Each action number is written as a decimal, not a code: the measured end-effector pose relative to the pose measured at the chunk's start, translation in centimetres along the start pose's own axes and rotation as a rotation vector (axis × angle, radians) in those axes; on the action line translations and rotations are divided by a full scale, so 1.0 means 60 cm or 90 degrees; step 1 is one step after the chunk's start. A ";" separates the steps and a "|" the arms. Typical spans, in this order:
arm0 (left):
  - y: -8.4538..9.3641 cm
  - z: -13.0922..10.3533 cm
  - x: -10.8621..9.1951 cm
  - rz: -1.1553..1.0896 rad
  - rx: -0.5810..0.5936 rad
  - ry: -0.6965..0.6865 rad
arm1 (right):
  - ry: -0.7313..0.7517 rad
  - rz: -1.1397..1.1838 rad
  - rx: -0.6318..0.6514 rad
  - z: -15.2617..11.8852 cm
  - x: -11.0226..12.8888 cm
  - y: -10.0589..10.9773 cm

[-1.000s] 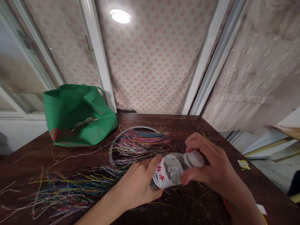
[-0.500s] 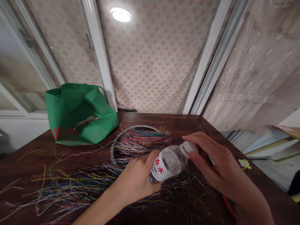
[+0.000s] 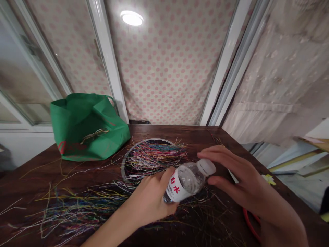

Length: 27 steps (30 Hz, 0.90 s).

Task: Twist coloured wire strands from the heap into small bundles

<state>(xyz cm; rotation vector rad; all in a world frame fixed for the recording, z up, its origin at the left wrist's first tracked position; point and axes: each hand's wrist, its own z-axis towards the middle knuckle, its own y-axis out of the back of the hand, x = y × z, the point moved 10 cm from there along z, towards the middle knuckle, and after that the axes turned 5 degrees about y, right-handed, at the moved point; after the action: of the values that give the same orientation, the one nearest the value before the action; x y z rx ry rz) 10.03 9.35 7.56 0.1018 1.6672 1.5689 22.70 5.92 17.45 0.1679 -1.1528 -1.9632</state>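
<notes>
A clear plastic water bottle [image 3: 189,178] with a white label and red characters is tilted, its neck toward the right. My left hand [image 3: 154,192] is wrapped round the bottle's lower body. A white cap [image 3: 207,167] sits on the bottle's neck. Around the cap, my right hand [image 3: 239,181] holds its thumb and fingers apart, with a gap visible between them and the cap. Beneath and behind the bottle lies a bundle of thin coloured wires [image 3: 154,154] over a round, pale-rimmed opening or tray. More loose wires [image 3: 84,206] spread over the dark wooden table [image 3: 102,171] at the left.
A green cloth bag [image 3: 89,127] with a small bunch of wire on it stands at the back left. Near my right wrist is a red curved handle or loop [image 3: 249,224]. A yellow-white flower-shaped item [image 3: 268,179] lies by the right table edge. Curtained glass panels stand behind.
My right hand's fingers have come off the cap and spread a little wider. My left hand and the bottle stay almost in place.
</notes>
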 end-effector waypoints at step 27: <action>0.010 -0.025 -0.042 -0.156 0.105 -0.115 | 0.043 0.049 -0.120 0.006 0.021 0.002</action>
<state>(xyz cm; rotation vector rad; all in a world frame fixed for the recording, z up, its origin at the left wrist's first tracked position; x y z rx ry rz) 10.48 6.84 9.15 0.1162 1.5992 1.2032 21.76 5.25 18.12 0.0885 -0.9127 -1.9704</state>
